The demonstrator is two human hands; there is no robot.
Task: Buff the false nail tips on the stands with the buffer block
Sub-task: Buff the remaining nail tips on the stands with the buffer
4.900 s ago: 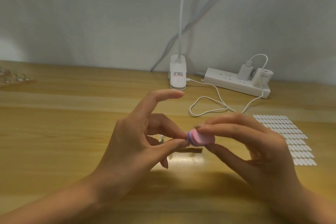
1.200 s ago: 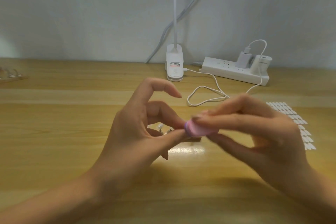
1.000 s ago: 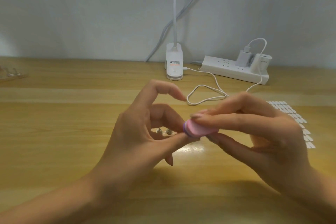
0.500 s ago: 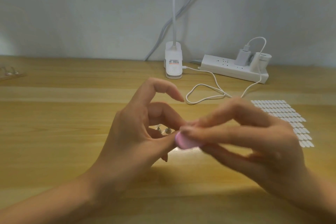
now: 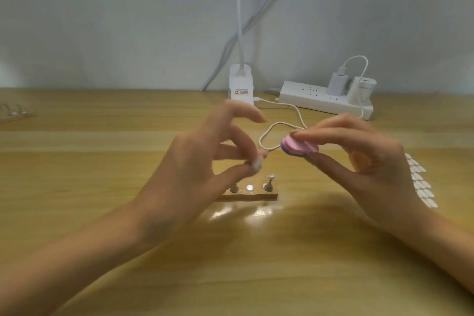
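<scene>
L hand (image 5: 195, 174): your thumb & a finger pinch a small white nail tip (image 5: 257, 163), up over the stand.
R hand (image 5: 364, 164): your fingers grip the pink & purple buffer block (image 5: 298, 147).
Block vs tip: near, not touching.
Stand (image 5: 250, 196): wood strip w/ little pegs, on the tabletop (image 5: 77, 187), below your L fingertips.
Far R: sheet of white tips (image 5: 420, 182).

Pink-and-purple oval buffer block (image 5: 299, 147) is up off the surface (image 5: 77, 187), lying nearly flat, pinched in the right grip (image 5: 364, 169). Just left of it and not touching, a small whitish false nail tip (image 5: 257, 163), blurred, is pinched in the left grip (image 5: 189, 174). Below them, the short wooden stand strip (image 5: 252, 196) lies flat, carrying three small metal pegs (image 5: 268, 182), the right one leaning.
</scene>
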